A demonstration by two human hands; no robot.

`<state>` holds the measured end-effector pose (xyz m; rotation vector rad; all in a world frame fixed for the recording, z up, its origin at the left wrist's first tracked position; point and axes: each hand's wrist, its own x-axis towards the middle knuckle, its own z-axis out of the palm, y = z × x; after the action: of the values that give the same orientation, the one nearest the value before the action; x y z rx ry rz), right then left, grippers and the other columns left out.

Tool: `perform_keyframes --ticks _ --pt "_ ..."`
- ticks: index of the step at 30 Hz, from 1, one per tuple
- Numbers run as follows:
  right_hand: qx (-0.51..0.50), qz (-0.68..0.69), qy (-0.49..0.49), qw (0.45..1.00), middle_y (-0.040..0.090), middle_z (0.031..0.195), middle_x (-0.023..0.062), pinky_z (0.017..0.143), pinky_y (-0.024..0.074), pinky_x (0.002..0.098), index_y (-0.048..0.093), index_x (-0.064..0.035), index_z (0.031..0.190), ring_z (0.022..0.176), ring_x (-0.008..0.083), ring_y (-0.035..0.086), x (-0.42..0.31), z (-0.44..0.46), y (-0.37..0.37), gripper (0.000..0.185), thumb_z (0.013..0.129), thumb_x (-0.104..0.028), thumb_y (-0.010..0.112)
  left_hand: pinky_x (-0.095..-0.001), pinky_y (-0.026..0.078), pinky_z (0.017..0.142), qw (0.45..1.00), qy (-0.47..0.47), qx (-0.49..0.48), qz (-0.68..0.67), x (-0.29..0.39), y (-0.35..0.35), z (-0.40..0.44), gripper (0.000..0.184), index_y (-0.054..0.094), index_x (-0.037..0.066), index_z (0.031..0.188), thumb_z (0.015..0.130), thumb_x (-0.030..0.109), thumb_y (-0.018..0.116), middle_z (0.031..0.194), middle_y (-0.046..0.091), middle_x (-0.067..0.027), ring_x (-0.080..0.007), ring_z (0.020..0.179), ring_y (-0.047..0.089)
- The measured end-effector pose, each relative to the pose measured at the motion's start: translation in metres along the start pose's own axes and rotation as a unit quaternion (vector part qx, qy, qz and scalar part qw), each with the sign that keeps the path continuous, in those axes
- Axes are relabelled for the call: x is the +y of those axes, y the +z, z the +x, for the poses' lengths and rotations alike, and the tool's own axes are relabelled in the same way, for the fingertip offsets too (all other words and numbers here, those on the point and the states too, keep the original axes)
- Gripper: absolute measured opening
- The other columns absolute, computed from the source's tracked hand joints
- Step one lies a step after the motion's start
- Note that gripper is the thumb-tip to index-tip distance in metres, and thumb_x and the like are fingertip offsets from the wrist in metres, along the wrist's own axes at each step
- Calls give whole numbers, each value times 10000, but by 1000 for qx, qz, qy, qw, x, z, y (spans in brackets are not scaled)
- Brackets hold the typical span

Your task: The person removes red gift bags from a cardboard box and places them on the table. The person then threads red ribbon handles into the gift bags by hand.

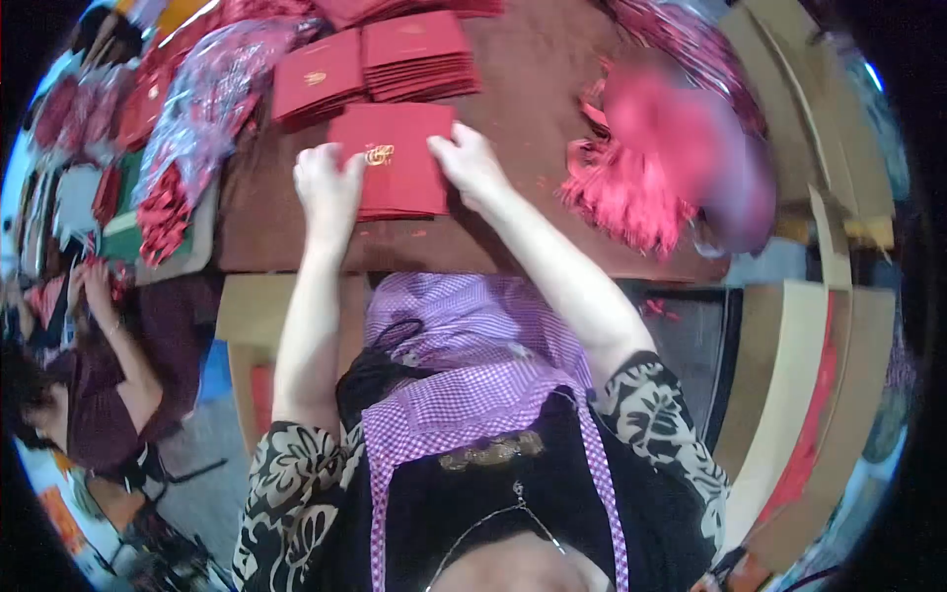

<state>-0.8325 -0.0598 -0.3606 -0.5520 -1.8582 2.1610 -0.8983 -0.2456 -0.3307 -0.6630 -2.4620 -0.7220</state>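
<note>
thin necklace (520,505) is nearest; farther, on the brown table (533,89), one red folder (402,185) lies between left hand (327,185) and right hand (471,166), both equally near. fingers half curl at its side edges; whether they grip, i cannot tell.

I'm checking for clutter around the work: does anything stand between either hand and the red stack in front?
Nothing visible does. The left hand and right hand are right at opposite sides of the red stack; the other red piles lie beyond it.
</note>
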Motion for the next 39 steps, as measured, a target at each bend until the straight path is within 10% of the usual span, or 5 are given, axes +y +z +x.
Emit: perform_keyframes --ticks 7,10,21,28,39 --pt "34 -145 -69 986 613 1065 273 888 462 397 571 56 1113 1034 379 588 1 -10 -21 385 838 -214 560 -223 408 552 923 -214 -133 -292 -2 -13 17 206 616 -41 832 791 134 716 675 538 9 -60 623 467" --pt "61 -261 -220 938 662 1016 142 834 481 311 620 12 1087 958 205 628 -20 -30 -68 280 867 -149 561 -198 376 549 902 -224 -147 -337 5 -28 20 145 611 -33 859 827 94 672 694 529 29 -38 619 449" --pt "-92 -627 -219 741 624 964 110 857 425 413 665 -46 972 987 301 557 -43 -71 -187 217 772 -120 623 -224 412 586 883 -166 -261 -352 119 -35 -7 140 576 -10 852 806 84 668 698 545 -7 -67 660 498" --pt "-36 -607 -226 761 584 932 83 853 383 379 663 -72 896 964 266 521 -32 -82 -184 146 775 -152 643 -193 366 570 785 -237 -339 -461 115 -2 -35 114 563 14 907 826 38 639 680 470 57 -29 635 419" --pt "117 -302 -235 916 643 965 65 815 465 273 643 -7 915 928 141 604 -28 -70 -187 128 819 -87 670 -176 394 622 805 -175 -364 -434 126 4 -32 110 582 -4 948 840 -5 604 727 551 50 -22 678 484"
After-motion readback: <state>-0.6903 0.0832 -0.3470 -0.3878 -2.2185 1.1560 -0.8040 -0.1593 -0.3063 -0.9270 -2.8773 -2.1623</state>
